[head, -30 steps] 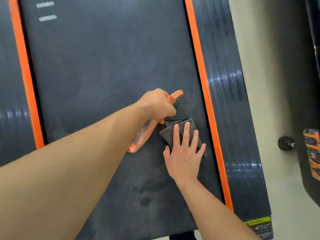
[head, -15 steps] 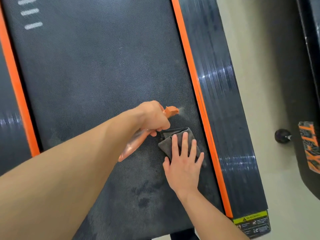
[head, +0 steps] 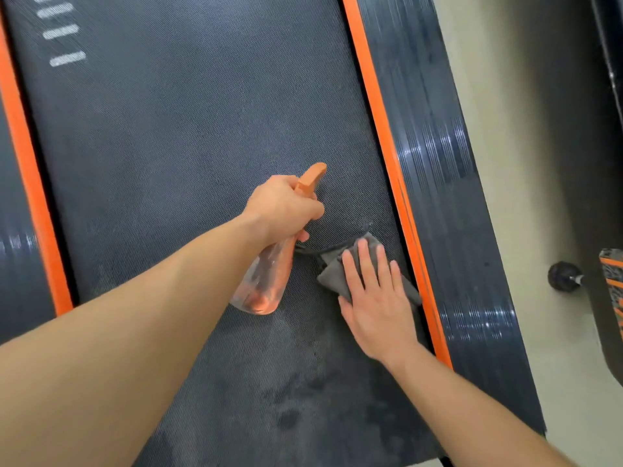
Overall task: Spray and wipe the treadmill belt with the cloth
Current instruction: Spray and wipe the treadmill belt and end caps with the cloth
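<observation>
on the treadmill belt (head: 185, 146), toward its 3 o'clock edge, we see both hands at work. compared with half a second ago, the right hand (head: 377, 308) and the grey cloth (head: 332, 267) under it have slid toward 3 o'clock, so the cloth's far corner now reaches the orange strip (head: 381, 129) that borders the belt, where before a narrow band of belt showed between them. the spray bottle (head: 266, 281) has swung as well: its orange nozzle (head: 312, 180) now points to about 1 o'clock and stands clear of the knuckles, where earlier it lay lower and aimed nearer 3 o'clock.

the left hand (head: 283, 207) is curled tight round the bottle's neck. we cannot tell how its fingers sit on the trigger, since the back of the hand hides them. the clear, orange-tinted body hangs out below the hand toward 7 o'clock, above the belt.

the right hand lies flat, its fingers (head: 365, 261) straight and slightly spread, pressing the cloth down onto the belt. the cloth is bunched and shows beyond the fingertips at 12 o'clock and beside the hand at 9 o'clock. its dark hem runs toward the bottle, just short of the left thumb.

dark damp patches (head: 290, 399) mark the belt at 6 o'clock from the hands. the ribbed side rail (head: 438, 163) lies beyond the strip.
</observation>
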